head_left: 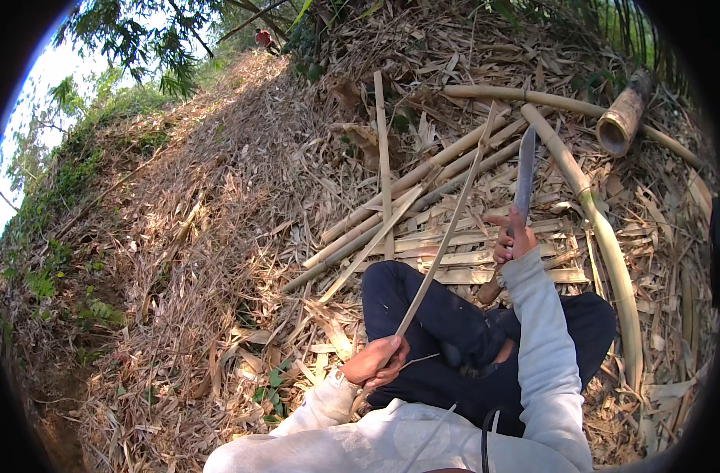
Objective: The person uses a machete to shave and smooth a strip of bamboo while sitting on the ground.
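My left hand [376, 363] is closed round the near end of a long, thin bamboo strip [448, 236], which slants up and away to the right over my lap. On the right, my right hand [516, 236] grips a long knife [525, 177] with its blade pointing away from me. One finger of that hand sticks out toward the strip. A brown wooden piece [490, 292] shows below the hand; I cannot tell whether it is the knife's handle. Blade and strip are apart. Under both hands are my crossed legs [431, 303] in dark trousers.
Several bamboo poles [423, 169] lie crosswise in front of me, with flat split slats [455, 258] beside them. A curved bamboo pole [593, 213] runs along my right. Farther right lies a thick hollow bamboo section [622, 118]. Dry leaves cover the slope [186, 260]; a distant person [264, 39] is uphill.
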Demonstrator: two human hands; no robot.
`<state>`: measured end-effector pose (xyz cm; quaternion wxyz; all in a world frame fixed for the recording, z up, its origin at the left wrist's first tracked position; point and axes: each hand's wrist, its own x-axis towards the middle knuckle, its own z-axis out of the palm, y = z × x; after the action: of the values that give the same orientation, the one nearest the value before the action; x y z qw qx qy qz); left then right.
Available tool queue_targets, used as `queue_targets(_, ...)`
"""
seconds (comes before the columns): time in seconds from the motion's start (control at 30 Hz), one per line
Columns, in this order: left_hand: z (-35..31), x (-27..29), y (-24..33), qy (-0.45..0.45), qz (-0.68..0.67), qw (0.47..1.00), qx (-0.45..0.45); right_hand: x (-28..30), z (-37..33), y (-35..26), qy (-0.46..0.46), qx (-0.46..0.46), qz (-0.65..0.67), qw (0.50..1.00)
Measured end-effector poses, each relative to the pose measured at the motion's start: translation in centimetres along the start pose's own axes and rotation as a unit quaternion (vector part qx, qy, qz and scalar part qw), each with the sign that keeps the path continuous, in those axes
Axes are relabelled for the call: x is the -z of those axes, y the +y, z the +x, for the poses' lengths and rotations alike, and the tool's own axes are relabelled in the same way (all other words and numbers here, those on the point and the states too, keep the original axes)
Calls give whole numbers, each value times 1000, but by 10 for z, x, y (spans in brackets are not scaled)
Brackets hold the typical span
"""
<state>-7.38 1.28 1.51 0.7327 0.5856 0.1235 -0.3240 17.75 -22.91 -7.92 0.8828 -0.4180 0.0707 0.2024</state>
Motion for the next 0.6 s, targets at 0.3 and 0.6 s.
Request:
queue_targets(0.3,40,-12,5,-56,10,998,27,-26,-25,-5,-54,29,7,998)
queue_targets(0.6,24,14,-18,-69,-29,995,61,-13,-19,-2,-44,6,96,994)
